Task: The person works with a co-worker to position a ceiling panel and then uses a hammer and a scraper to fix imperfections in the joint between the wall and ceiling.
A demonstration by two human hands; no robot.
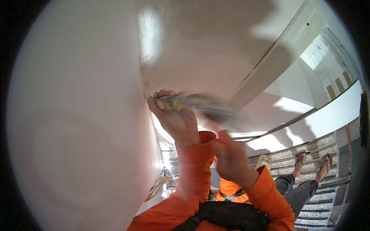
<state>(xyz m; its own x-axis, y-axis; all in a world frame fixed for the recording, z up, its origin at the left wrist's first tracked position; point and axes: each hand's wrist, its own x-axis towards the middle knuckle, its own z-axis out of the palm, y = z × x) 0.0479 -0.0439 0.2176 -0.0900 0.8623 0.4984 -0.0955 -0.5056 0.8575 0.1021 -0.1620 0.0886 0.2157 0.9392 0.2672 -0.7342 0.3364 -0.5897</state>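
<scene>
My left hand point(175, 119) is raised to the corner where a white wall meets a beige panel. Its fingers are closed round a grey piece with yellow patches point(168, 103), whose kind I cannot make out. From beside it a grey streak runs to the right, smeared by motion. Lower and to the right, my right hand point(235, 159) is closed on a blurred tool with a reddish handle point(222, 135). Near the top of that handle is a dark, smeared part, perhaps a hammer head. Whether the tool touches the grey piece cannot be told.
The white wall point(77, 115) fills the left side, close to my left arm. A pale beam point(266, 73) crosses the beige panel point(200, 54). Below at the right are slatted boards point(320, 200), with sandalled feet point(325, 167) and a beige shoe point(264, 161). Coiled cable point(158, 188) hangs by the wall.
</scene>
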